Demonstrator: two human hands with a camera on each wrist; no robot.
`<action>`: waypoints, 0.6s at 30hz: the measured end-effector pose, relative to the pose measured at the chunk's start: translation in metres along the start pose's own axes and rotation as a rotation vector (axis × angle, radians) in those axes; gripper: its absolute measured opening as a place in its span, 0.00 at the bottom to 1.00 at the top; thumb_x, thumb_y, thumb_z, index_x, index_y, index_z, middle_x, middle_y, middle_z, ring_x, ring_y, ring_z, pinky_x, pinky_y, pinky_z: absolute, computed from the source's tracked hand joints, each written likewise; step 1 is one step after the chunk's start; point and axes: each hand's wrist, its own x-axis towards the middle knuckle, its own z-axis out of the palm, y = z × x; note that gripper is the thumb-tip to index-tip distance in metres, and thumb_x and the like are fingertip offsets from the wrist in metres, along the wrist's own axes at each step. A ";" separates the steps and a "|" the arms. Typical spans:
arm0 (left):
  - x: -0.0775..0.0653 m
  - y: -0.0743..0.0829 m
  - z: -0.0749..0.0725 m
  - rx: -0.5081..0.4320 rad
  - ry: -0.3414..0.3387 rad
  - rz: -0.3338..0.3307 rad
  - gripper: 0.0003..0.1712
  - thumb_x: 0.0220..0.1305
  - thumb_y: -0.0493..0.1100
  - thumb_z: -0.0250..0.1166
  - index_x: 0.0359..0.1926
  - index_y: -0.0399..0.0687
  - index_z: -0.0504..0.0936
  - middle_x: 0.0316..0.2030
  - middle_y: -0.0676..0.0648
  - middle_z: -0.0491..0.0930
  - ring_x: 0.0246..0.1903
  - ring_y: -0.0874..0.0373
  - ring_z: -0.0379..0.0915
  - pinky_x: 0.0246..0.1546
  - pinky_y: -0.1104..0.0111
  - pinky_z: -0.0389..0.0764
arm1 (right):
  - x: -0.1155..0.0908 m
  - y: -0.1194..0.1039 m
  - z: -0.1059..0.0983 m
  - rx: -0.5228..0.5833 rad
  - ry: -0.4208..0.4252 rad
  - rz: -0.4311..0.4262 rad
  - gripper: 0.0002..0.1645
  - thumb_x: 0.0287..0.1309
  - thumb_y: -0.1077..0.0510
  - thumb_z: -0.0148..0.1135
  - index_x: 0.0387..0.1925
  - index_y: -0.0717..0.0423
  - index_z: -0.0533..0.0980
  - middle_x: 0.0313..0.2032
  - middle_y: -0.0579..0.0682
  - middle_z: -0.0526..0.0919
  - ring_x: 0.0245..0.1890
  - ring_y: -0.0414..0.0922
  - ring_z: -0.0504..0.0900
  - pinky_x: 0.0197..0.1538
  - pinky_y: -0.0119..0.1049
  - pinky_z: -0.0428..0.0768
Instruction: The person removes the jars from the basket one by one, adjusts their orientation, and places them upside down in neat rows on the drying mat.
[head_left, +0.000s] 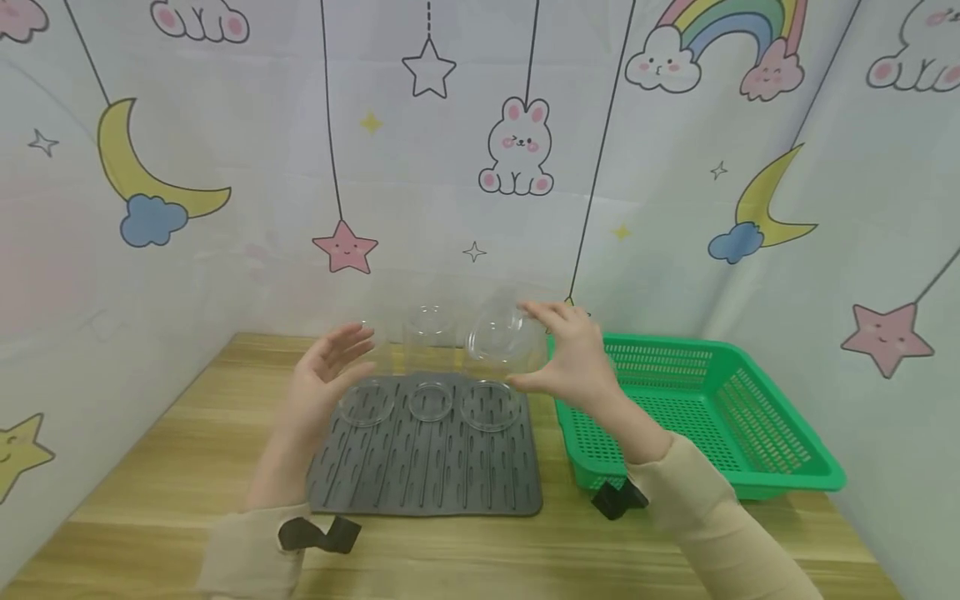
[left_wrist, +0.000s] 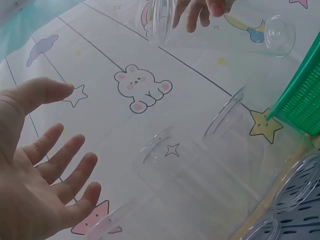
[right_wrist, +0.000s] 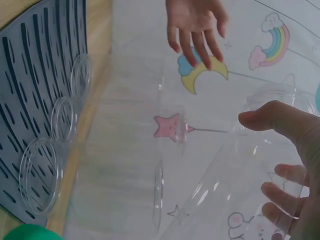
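My right hand [head_left: 581, 362] grips a tilted, see-through cup [head_left: 495, 333], thumb below and fingers above, over the right side of the grey ridged mat [head_left: 423, 479]. Three similar tall clear cups stand in a row along the mat's back edge; the middle cup [head_left: 430, 329] shows faintly, and their round lower ends make rings on the mat. My left hand [head_left: 318, 383] is raised beside the left cup with relaxed fingers. In the left wrist view this hand [left_wrist: 55, 165] holds nothing. The cups' walls are hard to make out against the pale cloth.
A green slotted basket [head_left: 780, 417] stands right of the mat on the wooden table [head_left: 465, 558]. A white cloth [head_left: 427, 183] printed with moons, stars and rabbits hangs behind and at the sides. Black bands circle both sleeves.
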 end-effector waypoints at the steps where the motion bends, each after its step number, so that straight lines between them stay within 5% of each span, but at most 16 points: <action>1: 0.000 0.000 0.002 0.014 -0.028 -0.007 0.30 0.67 0.38 0.61 0.68 0.48 0.64 0.63 0.54 0.72 0.64 0.61 0.66 0.69 0.61 0.67 | -0.002 -0.002 0.004 -0.029 -0.008 -0.020 0.54 0.26 0.52 0.85 0.63 0.49 0.73 0.55 0.53 0.78 0.55 0.55 0.71 0.55 0.58 0.67; 6: 0.001 -0.002 0.013 0.042 -0.159 -0.023 0.37 0.66 0.38 0.62 0.72 0.43 0.57 0.71 0.40 0.62 0.70 0.45 0.58 0.71 0.41 0.57 | -0.007 -0.013 0.020 -0.158 -0.045 -0.110 0.54 0.25 0.49 0.85 0.63 0.46 0.73 0.53 0.51 0.78 0.54 0.53 0.72 0.49 0.54 0.70; 18: -0.001 -0.010 0.037 0.081 -0.362 -0.029 0.45 0.63 0.42 0.66 0.76 0.48 0.52 0.74 0.40 0.55 0.71 0.36 0.54 0.65 0.38 0.66 | -0.015 -0.029 0.043 -0.263 -0.127 -0.167 0.54 0.26 0.49 0.84 0.64 0.44 0.72 0.54 0.50 0.77 0.54 0.52 0.72 0.49 0.49 0.70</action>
